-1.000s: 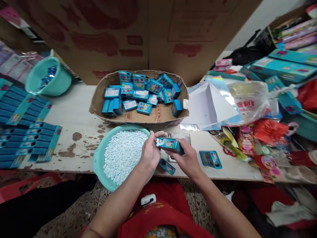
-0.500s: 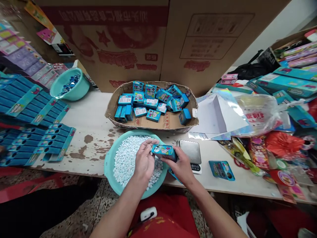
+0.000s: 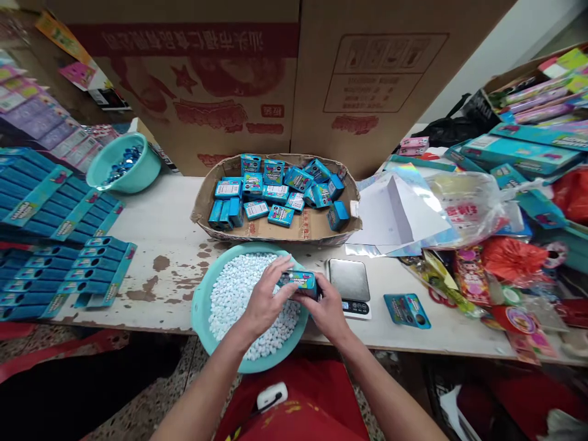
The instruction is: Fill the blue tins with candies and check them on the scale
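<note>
A small blue box (image 3: 302,282) is held just below and right of the frame's center, between the two hands. The left hand (image 3: 267,299) closes around its left end, fingers on the far side and thumb along the near side, partly hiding that end. The right hand (image 3: 327,307) clamps its right end, with the palm on the lower right. The hands are close together, joined by the box, whose printed narrow face is turned up. The box sits above the right part of a turquoise basin (image 3: 198,318) that fills the lower middle of the frame and holds many pale candies (image 3: 232,291); the left forearm crosses over them. Just right of the right hand is a kitchen scale (image 3: 350,282), and farther right a flat blue package (image 3: 407,311) lies on the table (image 3: 156,214). Beyond the hands, near the center of the frame, a cut-down carton (image 3: 316,225) holds more small blue boxes (image 3: 275,193), well apart from the fingers. Rows of blue packs stand at the left edge, below a smaller turquoise bowl (image 3: 144,174) at upper left.
</note>
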The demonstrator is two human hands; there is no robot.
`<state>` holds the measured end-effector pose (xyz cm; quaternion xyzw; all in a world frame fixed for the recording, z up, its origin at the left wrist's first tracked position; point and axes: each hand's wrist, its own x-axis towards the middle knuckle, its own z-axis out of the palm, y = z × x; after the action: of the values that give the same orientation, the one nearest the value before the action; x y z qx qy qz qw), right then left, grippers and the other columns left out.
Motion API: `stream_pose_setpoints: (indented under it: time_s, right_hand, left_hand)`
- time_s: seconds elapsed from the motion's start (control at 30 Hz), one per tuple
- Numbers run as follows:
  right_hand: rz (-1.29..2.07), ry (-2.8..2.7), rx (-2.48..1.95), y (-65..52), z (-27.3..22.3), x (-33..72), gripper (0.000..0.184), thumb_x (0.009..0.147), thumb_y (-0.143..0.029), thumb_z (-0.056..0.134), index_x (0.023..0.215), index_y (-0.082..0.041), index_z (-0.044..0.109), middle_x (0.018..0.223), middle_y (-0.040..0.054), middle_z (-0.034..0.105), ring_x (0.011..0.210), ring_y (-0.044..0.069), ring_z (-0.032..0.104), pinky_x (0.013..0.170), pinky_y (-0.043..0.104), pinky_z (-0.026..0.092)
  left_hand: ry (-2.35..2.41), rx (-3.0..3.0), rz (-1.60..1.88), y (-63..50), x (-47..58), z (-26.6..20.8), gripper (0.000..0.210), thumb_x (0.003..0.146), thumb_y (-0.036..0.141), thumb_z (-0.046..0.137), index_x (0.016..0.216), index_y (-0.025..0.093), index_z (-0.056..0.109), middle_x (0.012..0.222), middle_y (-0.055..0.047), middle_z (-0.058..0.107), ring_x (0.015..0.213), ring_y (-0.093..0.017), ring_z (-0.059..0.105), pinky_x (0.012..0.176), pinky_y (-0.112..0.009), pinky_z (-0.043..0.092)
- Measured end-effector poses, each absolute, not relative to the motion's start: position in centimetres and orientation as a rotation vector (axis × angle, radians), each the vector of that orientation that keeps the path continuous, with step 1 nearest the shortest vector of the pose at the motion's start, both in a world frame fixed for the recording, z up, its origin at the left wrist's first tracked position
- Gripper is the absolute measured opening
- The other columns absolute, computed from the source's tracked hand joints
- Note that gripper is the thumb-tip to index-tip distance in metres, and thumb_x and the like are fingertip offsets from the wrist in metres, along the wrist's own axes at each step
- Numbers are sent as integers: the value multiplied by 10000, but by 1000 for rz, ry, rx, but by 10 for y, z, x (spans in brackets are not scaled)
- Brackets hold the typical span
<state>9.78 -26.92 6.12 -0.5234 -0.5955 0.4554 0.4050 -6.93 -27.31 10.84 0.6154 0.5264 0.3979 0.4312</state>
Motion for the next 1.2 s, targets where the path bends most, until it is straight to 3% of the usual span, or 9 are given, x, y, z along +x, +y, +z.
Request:
stream_pose_setpoints:
  time_s: [0.2,0.37,0.47,0.6,0.73,0.83,0.93,1.03,1.2]
  right_hand:
    - [1244,-1499,-1097,-273,62,95,465,774,-316,697,1193,-242,510,1150,61,603,1053,228,584,948,399,457]
    - [983,-1278,-1336,-280,52,157,421,864,-335,582,1257,-238,466,1234,106,579,1145,232,558,1026,462,407]
    - [922,-1374,-1560,-303,32,189,345,850,-379,590,1151,-217,547,1104,99,637,1030,236,609,939,454,471]
    - [893,-1724,-1667,-335,-4,186,536,695,-417,740,1154,-210,556,1115,108,624,1032,278,590,895,456,488]
    - [874,-1748,-1748,-346,-12,177,298,777,-365,654,1020,-203,595,940,71,653,887,243,622,789,390,513]
    - [889,-1627,-1806,-340,9,194,309,776,-389,663,1015,-208,588,935,50,654,841,219,623,755,347,510]
    - [740,-1554,-1837,-316,26,221,365,754,-432,681,1027,-208,590,933,50,653,839,224,616,755,351,502]
    - [531,-1534,-1834,-279,20,239,381,751,-460,668,1017,-195,604,939,71,649,867,245,611,789,388,492]
    - [544,-1563,-1767,-244,-5,245,499,732,-476,681,1130,-194,579,1077,107,625,1004,268,591,864,430,483]
  left_hand:
    - [1291,1818,775,-277,-92,117,377,845,287,588,1219,267,543,1227,-52,578,1151,-207,522,990,-352,406]
    - [2079,1726,1044,-279,-171,118,463,786,363,649,1221,236,552,1128,-54,614,1032,-242,577,938,-407,444]
    - [2598,1586,1114,-268,-242,84,528,730,365,672,1218,198,561,1153,-79,580,1126,-329,522,975,-519,398]
    - [2679,1230,1091,-258,-308,12,385,706,404,663,1025,212,563,928,-23,551,1194,-390,456,990,-555,356]
    - [2672,983,1143,-267,-330,-30,352,638,425,712,827,224,495,756,-7,489,1132,-388,492,955,-554,388]
    - [2731,1142,1201,-279,-314,-24,439,651,471,712,947,224,502,928,-23,560,1194,-416,427,991,-598,338]
    - [2610,1567,1098,-287,-252,-5,381,831,455,540,1121,211,501,1122,-44,551,1211,-392,416,995,-586,326]
    - [2120,1926,834,-291,-156,2,304,884,424,478,1075,206,567,1023,-64,605,986,-279,558,841,-461,458]
    - [1815,2296,453,-290,-60,-19,310,887,430,474,978,169,613,975,-127,588,902,-253,536,761,-380,436]
